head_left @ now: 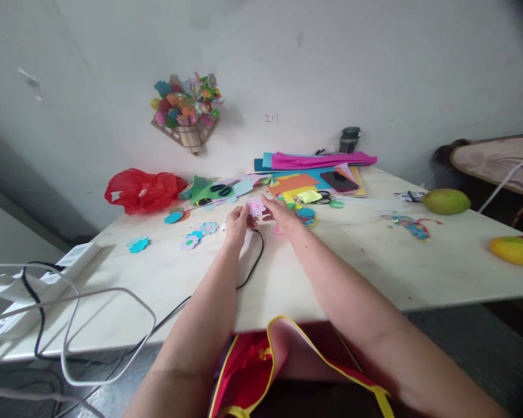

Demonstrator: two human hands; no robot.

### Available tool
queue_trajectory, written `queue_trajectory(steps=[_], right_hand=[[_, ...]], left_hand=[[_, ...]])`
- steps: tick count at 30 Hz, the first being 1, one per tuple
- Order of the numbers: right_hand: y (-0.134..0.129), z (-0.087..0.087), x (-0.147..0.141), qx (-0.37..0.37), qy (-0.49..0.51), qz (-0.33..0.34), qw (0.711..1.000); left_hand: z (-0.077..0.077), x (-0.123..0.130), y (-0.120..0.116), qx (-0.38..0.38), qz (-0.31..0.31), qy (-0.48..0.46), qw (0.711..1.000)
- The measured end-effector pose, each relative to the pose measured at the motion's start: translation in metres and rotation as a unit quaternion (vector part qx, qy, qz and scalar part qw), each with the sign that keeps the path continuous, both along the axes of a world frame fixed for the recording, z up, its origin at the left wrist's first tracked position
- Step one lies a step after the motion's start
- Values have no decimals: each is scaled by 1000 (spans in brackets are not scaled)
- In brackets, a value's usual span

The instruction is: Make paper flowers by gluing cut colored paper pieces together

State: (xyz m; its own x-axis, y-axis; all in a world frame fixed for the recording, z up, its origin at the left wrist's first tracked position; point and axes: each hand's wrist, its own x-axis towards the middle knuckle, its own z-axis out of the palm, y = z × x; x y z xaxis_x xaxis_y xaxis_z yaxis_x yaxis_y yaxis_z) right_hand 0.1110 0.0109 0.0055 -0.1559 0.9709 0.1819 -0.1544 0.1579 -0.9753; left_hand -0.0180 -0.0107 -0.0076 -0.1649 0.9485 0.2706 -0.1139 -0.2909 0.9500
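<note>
Between my two hands, a little above the table, is a pale purple paper flower (257, 206) with a pink centre. My left hand (237, 223) pinches its left edge, while my right hand (279, 213) grips the right edge with thumb and fingers. Under my hands a black cord (260, 249) runs out to a small device that is mostly hidden. More cut flowers lie left of my left hand: a light blue one (209, 228), a purple one with a green centre (191, 241) and a plain blue one (139, 245). Beside my right hand is a stack of blue flower cutouts (305, 216).
Scissors (225, 187), coloured sheets (294, 184), a phone (339, 181) and a red plastic bag (144, 190) lie toward the wall. Mangoes (446, 201) are at the right. A power strip (70, 262) with looping cables occupies the left edge.
</note>
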Motion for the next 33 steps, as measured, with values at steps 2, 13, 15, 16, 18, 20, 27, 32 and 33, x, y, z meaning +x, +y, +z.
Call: queue_trajectory(steps=[2,13,15,16,18,20,27,32,33], right_hand=[[2,0,1,-8,28,-4,1000],[2,2,2,38,-24,-59,997],[3,1,3,43,-38,-70,996],[4,1,3,42,-42,-73,996],[4,0,4,40,-42,-76,995],[4,0,4,41,-35,-72,996],[3,2,2,18,16,-29,999],[6,0,2,-16,71,-57,996],[7,1,3,-20,80,-75,994]], left_hand=[[-1,-1,0,0,-2,-9,1000],[5,1,1,-47,-2,-79,996],[7,1,1,-68,6,-99,993],[8,1,1,-73,9,-103,992],[7,0,1,-69,11,-98,993],[5,0,0,-47,0,-74,996],[-1,-1,0,-18,-19,-46,999],[-2,-2,2,-23,-33,-72,997],[-2,-2,3,-26,-34,-78,996]])
